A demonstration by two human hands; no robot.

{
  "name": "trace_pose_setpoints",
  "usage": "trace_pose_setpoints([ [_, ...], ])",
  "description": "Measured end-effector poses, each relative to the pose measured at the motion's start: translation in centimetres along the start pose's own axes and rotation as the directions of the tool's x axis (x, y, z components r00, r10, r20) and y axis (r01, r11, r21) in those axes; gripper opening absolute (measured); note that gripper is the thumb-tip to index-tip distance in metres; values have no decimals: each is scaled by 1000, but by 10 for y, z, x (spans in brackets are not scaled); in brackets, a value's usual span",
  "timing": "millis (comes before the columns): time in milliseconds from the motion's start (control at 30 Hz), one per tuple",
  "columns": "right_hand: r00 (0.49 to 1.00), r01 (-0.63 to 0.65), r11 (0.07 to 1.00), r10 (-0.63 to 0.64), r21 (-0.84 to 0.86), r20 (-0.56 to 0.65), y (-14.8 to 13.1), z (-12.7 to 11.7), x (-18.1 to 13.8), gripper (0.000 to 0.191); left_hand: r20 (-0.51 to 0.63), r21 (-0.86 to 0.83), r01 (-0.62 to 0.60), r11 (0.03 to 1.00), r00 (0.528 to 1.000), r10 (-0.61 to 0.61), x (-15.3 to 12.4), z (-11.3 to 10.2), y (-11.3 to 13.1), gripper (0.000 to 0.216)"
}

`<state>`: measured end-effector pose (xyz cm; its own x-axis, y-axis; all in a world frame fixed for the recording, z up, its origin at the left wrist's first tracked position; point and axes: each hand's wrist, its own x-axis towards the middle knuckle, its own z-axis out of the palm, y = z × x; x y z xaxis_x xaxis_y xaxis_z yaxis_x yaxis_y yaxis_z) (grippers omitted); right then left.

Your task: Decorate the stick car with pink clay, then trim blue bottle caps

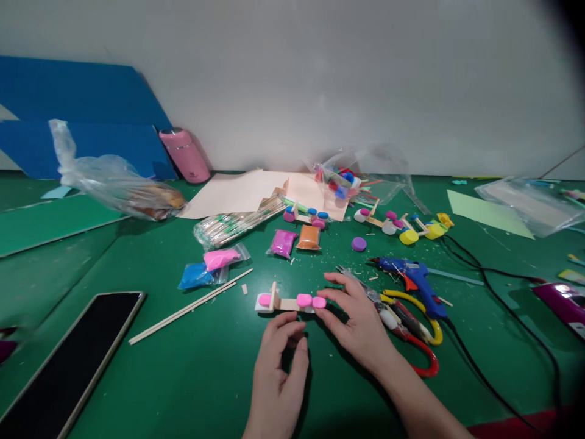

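In front of me lies a small craft-stick model [287, 304], a flat wooden stick with a short upright piece and bright pink and white lumps at its ends. My right hand [359, 323] has its thumb and index finger on either side of the pink lump at the model's right end; its other fingers are spread. Just below the model, my left hand [281, 372] is open and curved, with a gap between thumb and fingers and nothing in it. Pliers with red handles [423, 353] and a yellow-handled tool [434, 311] lie right of my right hand.
A blue glue gun [414, 274] with a trailing cord lies on the right. Similar models [306, 216] stand behind, near purple [283, 242] and orange [309, 236] packets. Thin wooden sticks [192, 306] and a phone [73, 366] are on the left; a pink flask [185, 155] stands farther back.
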<state>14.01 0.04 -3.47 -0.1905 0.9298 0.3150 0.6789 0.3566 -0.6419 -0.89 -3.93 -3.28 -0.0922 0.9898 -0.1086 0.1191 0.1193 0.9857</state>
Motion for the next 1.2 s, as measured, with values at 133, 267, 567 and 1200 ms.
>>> trace_pose_setpoints([
  [133, 1000, 10, 1000, -10, -16, -3, 1, 1, -1, 18, -5, 25, -26, 999, 1000, 26, 0, 0, 2, 12],
  [267, 1000, 9, 1000, -9, -16, -8, 2, 2, -1, 21, 20, 156, -135, 978, 991, 134, -1, 0, -2, 15],
  [567, 1000, 5, 1000, -5, 24, 0, 3, 2, -3, 24, 318, 483, -483, 730, 874, 368, -2, 0, -15, 41],
  [1200, 1000, 9, 1000, -9, 25, 13, 1, 0, 2, 19, 310, 666, -529, 525, 837, 451, 2, -3, -24, 40],
])
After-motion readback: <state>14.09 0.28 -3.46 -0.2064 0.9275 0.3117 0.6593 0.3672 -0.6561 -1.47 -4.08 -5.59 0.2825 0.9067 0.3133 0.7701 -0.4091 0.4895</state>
